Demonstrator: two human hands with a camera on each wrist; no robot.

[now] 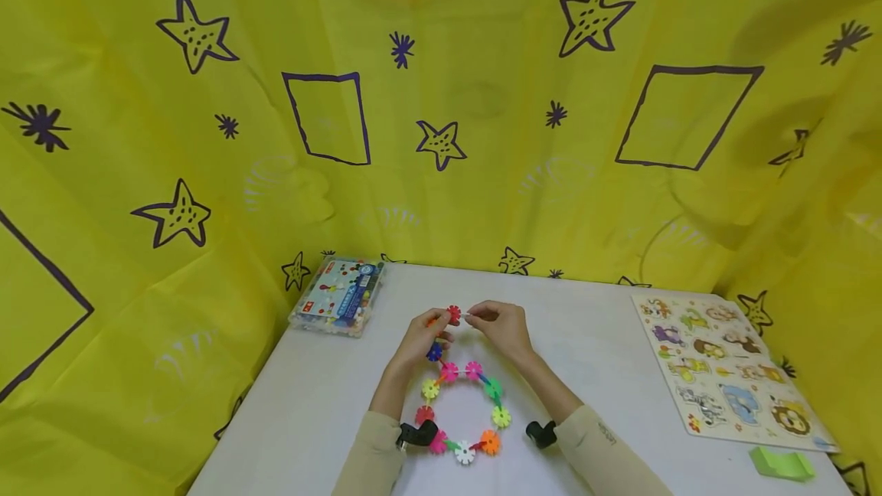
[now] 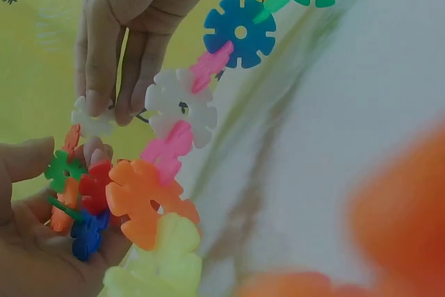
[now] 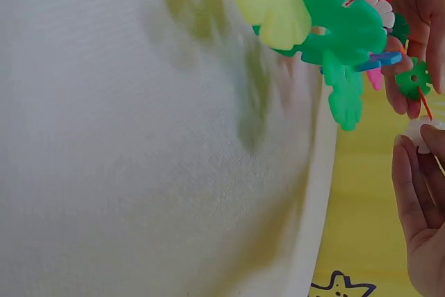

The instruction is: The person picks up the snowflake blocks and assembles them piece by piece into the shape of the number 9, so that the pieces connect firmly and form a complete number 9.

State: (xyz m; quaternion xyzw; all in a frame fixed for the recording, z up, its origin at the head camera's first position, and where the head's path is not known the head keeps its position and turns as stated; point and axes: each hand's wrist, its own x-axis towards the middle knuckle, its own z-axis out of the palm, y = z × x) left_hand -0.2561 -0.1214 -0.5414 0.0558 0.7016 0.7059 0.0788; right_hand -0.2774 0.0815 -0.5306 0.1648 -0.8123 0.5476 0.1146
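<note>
Notched plastic snowflake discs join into a ring on the white table, with a pink disc [image 1: 473, 368] and a white disc [image 1: 465, 452] among them. Above its far side, my left hand [image 1: 416, 339] holds a short run of linked pieces. In the left wrist view a green disc [image 2: 64, 169], a red disc [image 2: 96, 187] and a blue disc [image 2: 89, 234] lie against its fingers. My right hand [image 1: 506, 330] pinches another white disc [image 2: 92, 117] between thumb and fingers. That disc meets an orange disc [image 2: 71, 141] at the end of the run.
A clear plastic box [image 1: 339, 297] with a printed lid lies at the table's back left. On the right are an animal puzzle board [image 1: 710, 358] and a light green block [image 1: 782, 464]. Yellow patterned cloth [image 1: 475, 197] hangs around the table.
</note>
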